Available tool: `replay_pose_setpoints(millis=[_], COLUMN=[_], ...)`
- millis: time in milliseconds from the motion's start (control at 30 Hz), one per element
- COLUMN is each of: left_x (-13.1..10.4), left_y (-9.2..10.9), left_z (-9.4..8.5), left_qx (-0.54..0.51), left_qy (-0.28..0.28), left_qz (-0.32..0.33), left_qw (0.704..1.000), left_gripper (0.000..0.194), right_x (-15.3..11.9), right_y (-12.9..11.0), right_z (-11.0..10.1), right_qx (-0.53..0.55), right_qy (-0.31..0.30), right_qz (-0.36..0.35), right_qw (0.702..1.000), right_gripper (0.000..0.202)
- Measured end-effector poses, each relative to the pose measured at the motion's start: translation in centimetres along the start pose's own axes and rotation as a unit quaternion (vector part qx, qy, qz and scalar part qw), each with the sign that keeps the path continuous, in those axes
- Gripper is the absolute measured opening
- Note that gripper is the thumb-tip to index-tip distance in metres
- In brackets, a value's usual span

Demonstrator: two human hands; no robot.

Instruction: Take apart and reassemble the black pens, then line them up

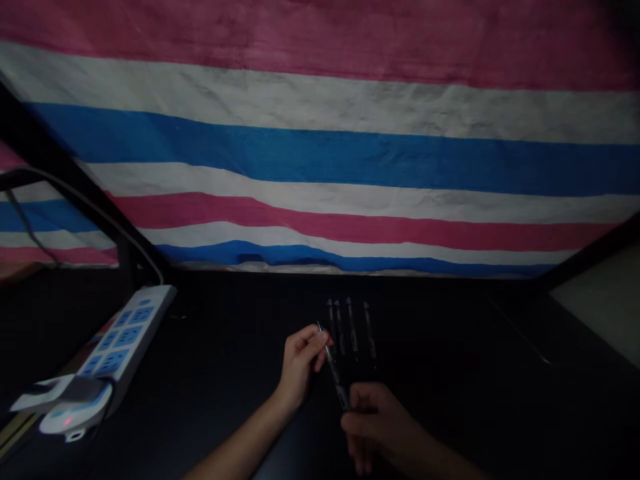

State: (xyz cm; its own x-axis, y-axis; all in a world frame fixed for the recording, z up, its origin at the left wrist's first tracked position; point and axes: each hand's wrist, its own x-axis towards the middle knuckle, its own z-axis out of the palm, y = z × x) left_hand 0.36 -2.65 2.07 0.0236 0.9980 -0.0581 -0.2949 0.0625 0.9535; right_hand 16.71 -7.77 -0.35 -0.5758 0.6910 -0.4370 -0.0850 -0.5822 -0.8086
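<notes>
Between my two hands a dark, slim pen point(334, 370) is held at a slant above the black table. My left hand point(301, 360) pinches its upper end, where a pale tip sticks out past the thumb. Fingers and thumb of my right hand point(373, 420) close on the lower end. Just beyond the hands, several similar pens lie roughly side by side on the table, among them one pen point(353, 330) and, set a little apart at the right, another pen point(371, 333). The dim light hides their details.
At the left a white power strip point(143, 320) with blue sockets lies on the black table point(225, 400), a dark plug point(87, 390) in its near end. A cable point(100, 210) runs down to its far end. Striped red, white and blue sheeting point(320, 153) hangs behind the table.
</notes>
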Motion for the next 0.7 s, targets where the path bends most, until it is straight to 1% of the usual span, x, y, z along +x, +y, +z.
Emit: replay_pose_setpoints(millis=[100, 200, 233, 367, 500, 600, 700], left_x=[0.0, 0.2, 0.2, 0.4, 0.5, 0.6, 0.8], left_y=[-0.2, -0.5, -0.6, -0.7, -0.7, -0.7, -0.6], left_z=[-0.1, -0.3, -0.3, -0.5, -0.6, -0.6, -0.6], left_qx=[-0.003, 0.002, 0.005, 0.010, 0.013, 0.011, 0.008], left_qy=[0.002, 0.003, 0.002, -0.003, -0.003, -0.003, 0.000], left_qz=[0.010, 0.018, 0.021, 0.029, 0.028, 0.023, 0.017], left_qw=[1.000, 1.000, 1.000, 1.000, 1.000, 1.000, 1.000], left_gripper=[0.030, 0.029, 0.029, 0.029, 0.029, 0.028, 0.028], right_x=[0.0, 0.0, 0.0, -0.1, -0.2, -0.2, -0.2], right_y=[-0.3, -0.7, -0.8, -1.0, -1.1, -1.2, -1.3], right_z=[0.1, 0.0, 0.0, -0.1, -0.1, 0.0, -0.1], right_qx=[0.028, 0.075, 0.083, 0.069, 0.083, 0.078, 0.086], right_qy=[-0.024, -0.062, -0.065, -0.039, -0.059, -0.047, -0.049], right_qz=[-0.003, 0.021, 0.025, 0.022, 0.029, 0.030, 0.033], right_qw=[0.999, 0.995, 0.994, 0.997, 0.994, 0.995, 0.995], right_gripper=[0.035, 0.046, 0.047, 0.037, 0.043, 0.038, 0.039])
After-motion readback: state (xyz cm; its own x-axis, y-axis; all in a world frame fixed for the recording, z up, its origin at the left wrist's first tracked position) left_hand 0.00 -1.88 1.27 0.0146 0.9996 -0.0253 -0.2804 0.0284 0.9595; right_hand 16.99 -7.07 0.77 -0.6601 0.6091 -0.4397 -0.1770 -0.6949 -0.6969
